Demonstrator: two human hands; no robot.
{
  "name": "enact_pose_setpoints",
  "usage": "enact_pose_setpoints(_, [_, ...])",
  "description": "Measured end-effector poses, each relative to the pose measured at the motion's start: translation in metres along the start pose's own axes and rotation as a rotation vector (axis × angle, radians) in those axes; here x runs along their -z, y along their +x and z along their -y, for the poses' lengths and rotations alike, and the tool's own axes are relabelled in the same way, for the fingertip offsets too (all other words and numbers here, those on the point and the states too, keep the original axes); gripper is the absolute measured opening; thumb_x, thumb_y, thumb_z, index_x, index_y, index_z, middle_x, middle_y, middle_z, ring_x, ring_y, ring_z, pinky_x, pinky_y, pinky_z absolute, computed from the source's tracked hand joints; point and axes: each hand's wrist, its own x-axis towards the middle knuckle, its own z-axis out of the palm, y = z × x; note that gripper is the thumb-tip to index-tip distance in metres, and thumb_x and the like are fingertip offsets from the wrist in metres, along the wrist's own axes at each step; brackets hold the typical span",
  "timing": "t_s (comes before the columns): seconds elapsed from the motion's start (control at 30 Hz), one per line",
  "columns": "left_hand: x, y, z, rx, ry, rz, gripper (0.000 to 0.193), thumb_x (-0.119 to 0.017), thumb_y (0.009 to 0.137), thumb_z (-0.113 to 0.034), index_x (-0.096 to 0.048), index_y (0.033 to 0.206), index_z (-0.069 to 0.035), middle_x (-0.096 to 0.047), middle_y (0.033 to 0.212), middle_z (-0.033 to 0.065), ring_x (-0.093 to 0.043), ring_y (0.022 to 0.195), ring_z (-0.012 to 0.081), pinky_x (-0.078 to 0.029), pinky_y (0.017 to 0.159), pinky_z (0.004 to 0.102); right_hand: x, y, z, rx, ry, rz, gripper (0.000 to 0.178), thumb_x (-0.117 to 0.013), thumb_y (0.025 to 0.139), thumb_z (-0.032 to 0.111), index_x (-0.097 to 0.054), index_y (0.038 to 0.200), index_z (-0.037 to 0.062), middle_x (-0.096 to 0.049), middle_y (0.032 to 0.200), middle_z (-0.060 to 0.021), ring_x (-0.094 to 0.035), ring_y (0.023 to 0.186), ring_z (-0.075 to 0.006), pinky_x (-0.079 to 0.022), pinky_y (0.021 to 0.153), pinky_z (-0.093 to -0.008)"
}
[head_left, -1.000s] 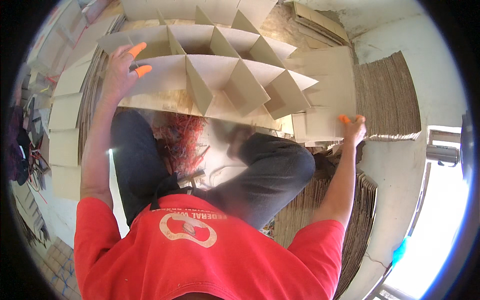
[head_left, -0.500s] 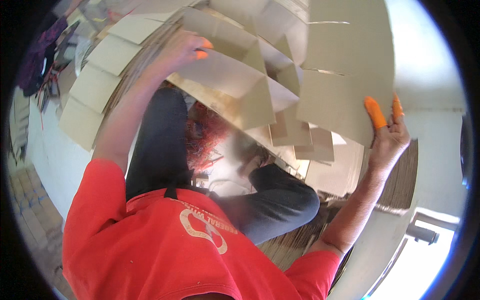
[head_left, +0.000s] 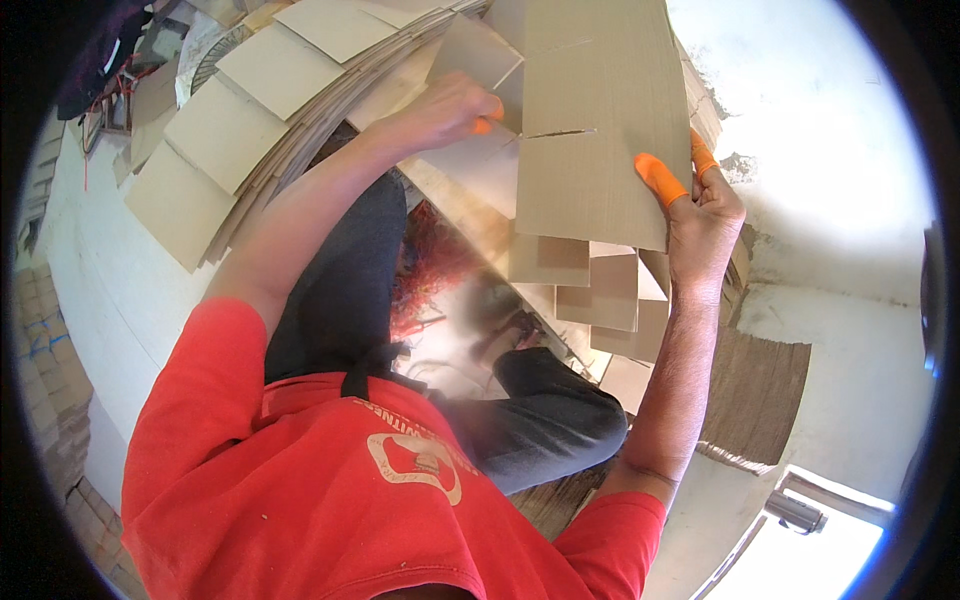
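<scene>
My right hand, with orange covers on thumb and finger, grips the right edge of a large slotted cardboard sheet. The sheet stands in front of me, and two slits show in it. My left hand is closed, its orange-covered fingertips pinching a cardboard divider beside the sheet's left edge. Another divider piece stands tilted just beyond that hand. The large sheet hides part of these pieces and how they join. Below it, several smaller cardboard pieces overlap in a staggered row.
Fanned stacks of cardboard sheets lie along the left. A wooden board runs diagonally before my legs. Another cardboard stack is at the right, by a pale wall. Red stringy material lies between my legs.
The large sheet has moved left with my right hand, over the crossed dividers that showed before. My left hand has shifted right and stays closed on the divider.
</scene>
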Motion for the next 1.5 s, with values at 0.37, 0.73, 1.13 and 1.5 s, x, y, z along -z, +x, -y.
enact_pose_setpoints(0.37, [-0.01,0.009,0.008,-0.061,-0.123,-0.079,0.014,-0.075,0.068,-0.005,-0.068,0.08,-0.003,-0.064,0.073,0.0148,-0.061,0.075,0.0335,-0.048,0.073,0.0424,-0.019,0.002,0.004,0.026,0.002,0.023,0.055,-0.076,0.08,0.005,-0.054,0.129,-0.0064,-0.071,0.104,-0.0113,-0.062,0.088,-0.0058,-0.052,0.076,-0.0223])
enact_pose_setpoints(0.73, [-0.01,0.008,0.012,-0.063,-0.045,-0.012,0.01,-0.073,0.071,-0.006,-0.067,0.079,-0.005,-0.063,0.073,0.0119,-0.058,0.078,0.0325,-0.045,0.081,0.0425,-0.018,0.002,0.022,-0.081,0.205,0.06,0.052,-0.073,0.082,0.001,-0.054,0.129,-0.0059,-0.069,0.109,-0.0124,-0.062,0.093,-0.0077,-0.052,0.08,-0.0241])
enact_pose_setpoints(1.13, [-0.003,0.01,0.004,-0.024,-0.063,0.035,0.011,-0.071,0.074,-0.009,-0.067,0.082,-0.005,-0.064,0.078,0.0146,-0.058,0.086,0.0333,-0.043,0.084,0.0425,-0.074,0.018,-0.027,0.106,-0.037,0.249,0.047,-0.071,0.079,-0.002,-0.057,0.125,-0.0048,-0.07,0.103,-0.0165,-0.065,0.087,-0.0157,-0.052,0.075,-0.0289])
enact_pose_setpoints(1.5, [-0.008,0.018,-0.001,0.029,-0.044,0.03,0.027,-0.074,0.072,-0.01,-0.068,0.098,-0.007,-0.068,0.093,0.0103,-0.06,0.095,0.0306,-0.045,0.089,0.0399,-0.122,-0.017,-0.041,0.181,-0.657,0.521,0.054,-0.078,0.078,0.03,-0.059,0.114,-0.0067,-0.065,0.079,-0.0229,-0.061,0.06,-0.0373,-0.048,0.052,-0.0408])
